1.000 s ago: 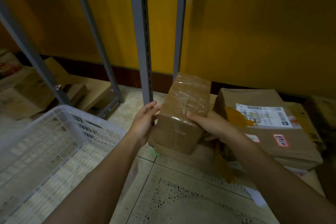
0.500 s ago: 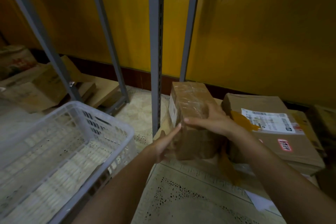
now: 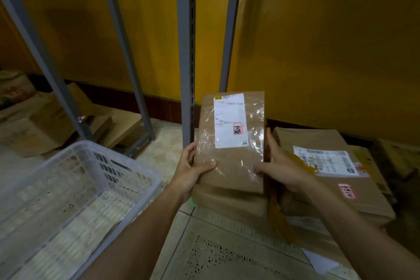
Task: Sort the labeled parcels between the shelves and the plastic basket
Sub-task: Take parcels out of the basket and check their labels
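Just beside the basket [image 3: 127, 159], left hand [image 3: 189, 174] and right hand [image 3: 283, 167] grip parcel [image 3: 229, 173].

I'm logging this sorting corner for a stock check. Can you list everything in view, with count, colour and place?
held parcel: one, brown with a white label, centre, between both hands
lower parcel: one, brown, on the floor beneath the held one
large parcel: one, brown with a white label, floor at right
plastic basket: one, white, lower left
shelf uprights: four, grey, in front of the wall
flattened cardboard: several pieces, brown, floor at left behind the basket
wall: one, yellow, behind everything
left hand: one, grips the held parcel's left edge
right hand: one, grips its right edge
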`<state>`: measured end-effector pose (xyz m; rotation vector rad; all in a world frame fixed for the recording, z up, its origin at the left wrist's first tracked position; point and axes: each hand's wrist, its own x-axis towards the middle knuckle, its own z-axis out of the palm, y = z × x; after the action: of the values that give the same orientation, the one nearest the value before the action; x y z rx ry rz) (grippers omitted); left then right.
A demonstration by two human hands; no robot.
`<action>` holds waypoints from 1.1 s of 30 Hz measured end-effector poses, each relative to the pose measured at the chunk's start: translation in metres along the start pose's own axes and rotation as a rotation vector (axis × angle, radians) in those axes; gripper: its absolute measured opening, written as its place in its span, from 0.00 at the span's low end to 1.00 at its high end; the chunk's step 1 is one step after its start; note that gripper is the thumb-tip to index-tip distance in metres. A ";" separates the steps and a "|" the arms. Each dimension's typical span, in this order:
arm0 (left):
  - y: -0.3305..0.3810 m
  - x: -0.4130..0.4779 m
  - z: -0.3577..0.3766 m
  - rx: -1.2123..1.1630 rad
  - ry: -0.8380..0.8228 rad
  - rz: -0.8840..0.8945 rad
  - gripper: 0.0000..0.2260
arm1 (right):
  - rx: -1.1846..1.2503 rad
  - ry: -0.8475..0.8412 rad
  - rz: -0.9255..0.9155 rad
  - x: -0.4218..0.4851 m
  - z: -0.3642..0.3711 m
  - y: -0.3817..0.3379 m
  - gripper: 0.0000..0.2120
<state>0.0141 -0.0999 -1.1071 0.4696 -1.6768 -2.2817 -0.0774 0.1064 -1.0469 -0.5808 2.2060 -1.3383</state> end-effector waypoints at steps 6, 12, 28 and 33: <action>0.002 0.004 0.010 0.211 0.009 0.131 0.36 | -0.097 0.155 -0.164 -0.003 0.007 0.013 0.47; 0.042 -0.018 0.023 0.454 0.012 0.205 0.39 | -0.264 0.166 -0.254 -0.039 0.016 -0.012 0.38; 0.299 -0.244 0.188 1.154 -0.717 -0.441 0.32 | 0.338 0.208 0.507 -0.404 -0.053 -0.220 0.32; 0.325 -0.305 0.331 1.182 -1.122 -0.369 0.33 | 0.437 0.582 0.673 -0.534 -0.102 -0.261 0.34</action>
<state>0.1637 0.2138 -0.6742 -0.5160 -3.6879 -1.4337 0.3086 0.3775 -0.6712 0.7355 2.0925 -1.6299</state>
